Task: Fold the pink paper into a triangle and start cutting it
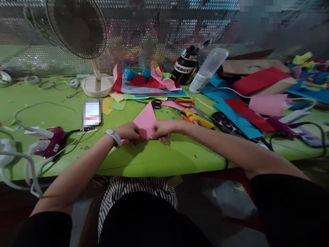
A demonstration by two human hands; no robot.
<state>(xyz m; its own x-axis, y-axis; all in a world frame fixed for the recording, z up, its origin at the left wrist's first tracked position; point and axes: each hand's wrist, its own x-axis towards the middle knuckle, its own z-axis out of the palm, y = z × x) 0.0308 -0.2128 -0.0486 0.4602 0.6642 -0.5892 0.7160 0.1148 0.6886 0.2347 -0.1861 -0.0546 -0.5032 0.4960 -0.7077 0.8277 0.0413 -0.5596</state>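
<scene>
A folded sheet of pink paper (145,118) lies on the green tabletop near its front edge, with one pointed corner facing away from me. My left hand (128,132), with a pale band at the wrist, closes its fingers on the paper's left lower part. At the right lower edge my right hand (162,129) pinches the same sheet, fingers curled in. Both hands rest low, close to the table. The paper's lower edge is partly hidden under my fingers. Just beyond the paper lie black-handled scissors (156,104).
A fan (97,84) stands at the back left, near a phone (92,114). Behind the hands are stacked coloured papers (154,90), a black bottle (184,67) and a clear bottle (209,70). A yellow-handled tool (199,120) lies near my right forearm. Purple power strips (54,140) and cables flank the table.
</scene>
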